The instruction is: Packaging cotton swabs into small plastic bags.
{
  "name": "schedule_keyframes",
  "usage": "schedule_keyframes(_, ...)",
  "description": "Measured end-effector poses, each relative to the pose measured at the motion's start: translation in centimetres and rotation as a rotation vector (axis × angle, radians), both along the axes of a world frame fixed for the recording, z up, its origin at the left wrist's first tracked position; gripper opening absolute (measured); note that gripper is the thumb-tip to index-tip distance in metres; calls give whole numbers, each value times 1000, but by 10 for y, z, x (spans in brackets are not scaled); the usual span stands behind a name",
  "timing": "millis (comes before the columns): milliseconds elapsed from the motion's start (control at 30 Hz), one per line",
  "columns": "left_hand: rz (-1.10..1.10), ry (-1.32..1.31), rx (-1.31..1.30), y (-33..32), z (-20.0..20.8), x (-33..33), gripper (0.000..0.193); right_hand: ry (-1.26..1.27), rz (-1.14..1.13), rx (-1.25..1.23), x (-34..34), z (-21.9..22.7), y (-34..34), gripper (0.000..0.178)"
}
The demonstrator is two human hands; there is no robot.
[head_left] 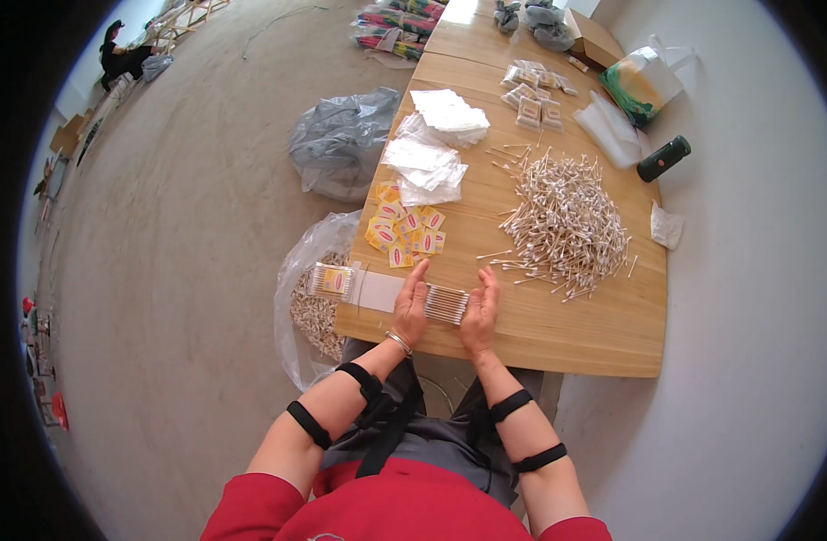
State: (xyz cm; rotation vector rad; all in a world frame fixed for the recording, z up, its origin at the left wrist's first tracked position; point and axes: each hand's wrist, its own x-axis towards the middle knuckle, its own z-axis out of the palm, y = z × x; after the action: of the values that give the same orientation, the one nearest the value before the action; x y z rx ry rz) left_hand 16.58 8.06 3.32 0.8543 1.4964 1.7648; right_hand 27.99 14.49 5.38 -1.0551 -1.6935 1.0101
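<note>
A flat row of cotton swabs (446, 305) lies side by side on the near edge of the wooden table. My left hand (411, 313) stands on edge at the row's left end, fingers stretched out. Facing it at the right end is my right hand (479, 314), also with straight fingers. Both palms are against or very close to the swab tips; neither hand is wrapped round them. A white strip (380, 293) lies left of my left hand. Beyond it sits a clear packet of swabs with a yellow card (333, 280). Loose yellow cards (404, 230) are scattered farther back.
A big heap of loose swabs (566, 216) covers the table's right side. Clear plastic bags (427, 167), finished packets (535, 99) and a dark green bottle (664, 159) stand farther off. On the floor at left is a sack of swabs (292, 316). A wall borders the right.
</note>
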Motion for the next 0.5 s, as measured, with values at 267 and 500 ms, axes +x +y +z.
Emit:
schedule_keyframes(267, -46, -162, 46, -3, -3, -3, 52, 100, 92, -58, -23, -7, -8, 36)
schedule_keyframes(500, 2, -244, 92, -3, -1, -2, 54, -222, 298, 7, -5, -2, -4, 31)
